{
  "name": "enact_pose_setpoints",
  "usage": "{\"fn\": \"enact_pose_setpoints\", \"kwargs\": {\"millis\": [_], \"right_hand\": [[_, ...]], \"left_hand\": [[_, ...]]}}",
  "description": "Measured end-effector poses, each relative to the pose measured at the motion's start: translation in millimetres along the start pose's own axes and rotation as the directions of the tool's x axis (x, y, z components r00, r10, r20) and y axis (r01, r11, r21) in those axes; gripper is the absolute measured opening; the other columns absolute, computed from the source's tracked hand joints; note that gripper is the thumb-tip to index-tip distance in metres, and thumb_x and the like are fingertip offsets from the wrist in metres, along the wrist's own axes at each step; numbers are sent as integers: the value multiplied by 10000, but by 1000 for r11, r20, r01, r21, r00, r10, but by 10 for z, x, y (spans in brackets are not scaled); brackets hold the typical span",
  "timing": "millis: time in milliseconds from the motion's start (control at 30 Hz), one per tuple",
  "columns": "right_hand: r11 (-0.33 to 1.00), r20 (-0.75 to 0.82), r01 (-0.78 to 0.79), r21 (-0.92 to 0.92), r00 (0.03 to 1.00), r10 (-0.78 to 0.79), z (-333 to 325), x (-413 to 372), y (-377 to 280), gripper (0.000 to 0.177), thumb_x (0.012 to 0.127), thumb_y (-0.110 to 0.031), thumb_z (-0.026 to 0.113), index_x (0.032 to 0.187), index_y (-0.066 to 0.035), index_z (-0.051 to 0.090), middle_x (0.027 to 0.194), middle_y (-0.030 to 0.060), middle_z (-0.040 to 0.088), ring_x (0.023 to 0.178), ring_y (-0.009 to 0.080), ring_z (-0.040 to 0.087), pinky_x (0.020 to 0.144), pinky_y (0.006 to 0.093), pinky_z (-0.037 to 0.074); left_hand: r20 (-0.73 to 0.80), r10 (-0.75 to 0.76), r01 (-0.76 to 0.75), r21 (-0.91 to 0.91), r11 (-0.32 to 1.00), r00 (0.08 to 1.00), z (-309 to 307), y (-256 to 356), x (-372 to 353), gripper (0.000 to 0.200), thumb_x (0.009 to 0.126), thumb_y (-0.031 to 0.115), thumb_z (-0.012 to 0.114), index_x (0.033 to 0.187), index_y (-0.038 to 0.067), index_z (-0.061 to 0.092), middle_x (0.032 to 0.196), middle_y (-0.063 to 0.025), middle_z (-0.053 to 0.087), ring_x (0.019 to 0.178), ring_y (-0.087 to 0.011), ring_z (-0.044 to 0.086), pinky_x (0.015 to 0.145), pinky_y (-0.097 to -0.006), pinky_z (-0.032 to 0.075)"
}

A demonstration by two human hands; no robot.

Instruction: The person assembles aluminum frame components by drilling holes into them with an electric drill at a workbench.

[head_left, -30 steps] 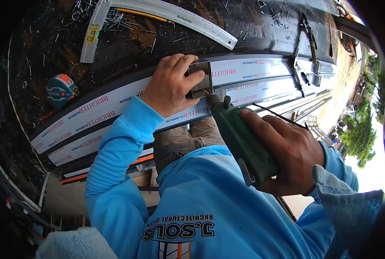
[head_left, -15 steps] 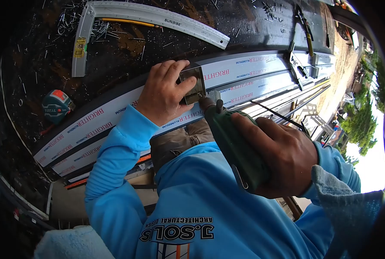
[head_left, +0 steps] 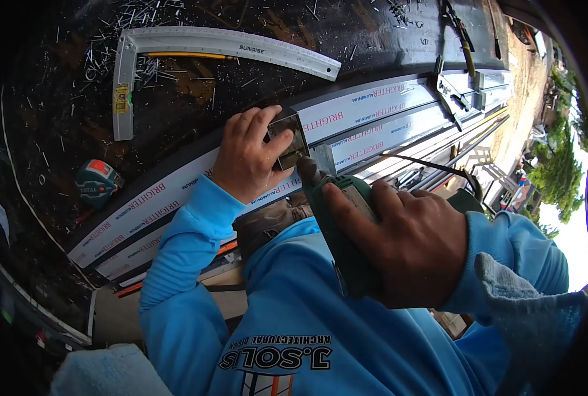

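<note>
My left hand presses a small square metal plate flat against a long aluminium profile wrapped in white film printed BRIGHTER. My right hand grips a green power drill. The drill's chuck and bit point at the lower edge of the plate, right beside my left fingers. A second wrapped profile lies parallel just below the first one. Both arms wear light blue sleeves.
A white carpenter's square marked SUNRISE lies on the dark workbench among metal shavings, a yellow pencil inside its corner. A teal and orange tape measure sits at left. Clamps and tools rest at the far right; trees beyond.
My right hand has shifted forward along the drill body. The view has shifted so plate and hands sit lower in frame. My left hand keeps holding the plate on the profile.
</note>
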State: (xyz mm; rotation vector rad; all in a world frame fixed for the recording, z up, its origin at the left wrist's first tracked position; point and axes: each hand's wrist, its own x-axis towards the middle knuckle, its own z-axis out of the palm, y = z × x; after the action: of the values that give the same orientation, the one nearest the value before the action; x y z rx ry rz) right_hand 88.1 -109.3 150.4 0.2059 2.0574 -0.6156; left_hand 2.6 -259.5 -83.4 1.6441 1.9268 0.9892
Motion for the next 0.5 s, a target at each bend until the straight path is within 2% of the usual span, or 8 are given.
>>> {"fn": "enact_pose_setpoints", "kwargs": {"millis": [67, 200, 267, 300, 400, 467, 500], "right_hand": [[989, -40, 79, -123, 996, -84, 25, 6, -27, 586, 891, -235, 614, 1360, 74, 445, 720, 189, 572, 560, 258, 640, 473, 379, 518], [985, -113, 88, -146, 988, -105, 59, -9, 6, 531, 905, -201, 568, 1334, 95, 468, 713, 192, 567, 545, 245, 627, 473, 369, 516], [993, -61, 86, -81, 994, -91, 34, -5, 27, 511, 909, -175, 539, 1336, 99, 474, 709, 193, 566, 552, 251, 626, 477, 362, 517], [994, -66, 76, -75, 995, -81, 33, 1, 31, 511, 909, -175, 539, 1336, 99, 474, 709, 193, 566, 552, 251, 626, 477, 362, 517], [987, -53, 100, -123, 993, -107, 52, 6, 43, 505, 908, -154, 518, 1340, 105, 475, 720, 214, 574, 585, 270, 631, 471, 357, 512], [958, -66, 129, -257, 986, -151, 92, -2, 42, 514, 902, -144, 510, 1348, 107, 468, 723, 230, 579, 611, 270, 628, 462, 352, 505], [958, -68, 129, -254, 986, -151, 109, -11, 34, 514, 902, -144, 510, 1348, 107, 468, 723, 230, 579, 611, 270, 628, 462, 352, 505]], "left_hand": [[4, -1, 1, -3, 1000, 1000, 0, -9, -4, 633, 476, 153, 903, 1047, 86, 637, 1309, -161, 504, 1198, -345, 480, 994, -482, 398], [19, 16, -16, -3, 1000, 1000, -2, -16, 1, 646, 473, 150, 895, 1062, 88, 636, 1315, -157, 502, 1190, -346, 481, 992, -483, 396], [34, -3, 3, 14, 1000, 999, -12, -5, 7, 646, 479, 138, 882, 1073, 89, 635, 1324, -153, 500, 1185, -349, 479, 987, -482, 395], [50, 9, -12, 61, 998, 999, -34, -1, 24, 573, 549, 233, 911, 1042, 84, 658, 1296, -179, 510, 1188, -334, 483, 980, -483, 403], [53, 10, -13, 69, 998, 999, -36, 3, 29, 571, 565, 244, 903, 1056, 85, 658, 1299, -181, 510, 1190, -337, 480, 982, -483, 401], [64, 11, -16, 73, 997, 998, -39, 0, 26, 570, 569, 247, 901, 1059, 85, 659, 1298, -181, 511, 1190, -338, 481, 981, -483, 401], [76, 10, -15, 76, 997, 997, -42, -6, 27, 568, 572, 249, 899, 1062, 85, 661, 1297, -181, 513, 1189, -338, 482, 981, -483, 402]]}}
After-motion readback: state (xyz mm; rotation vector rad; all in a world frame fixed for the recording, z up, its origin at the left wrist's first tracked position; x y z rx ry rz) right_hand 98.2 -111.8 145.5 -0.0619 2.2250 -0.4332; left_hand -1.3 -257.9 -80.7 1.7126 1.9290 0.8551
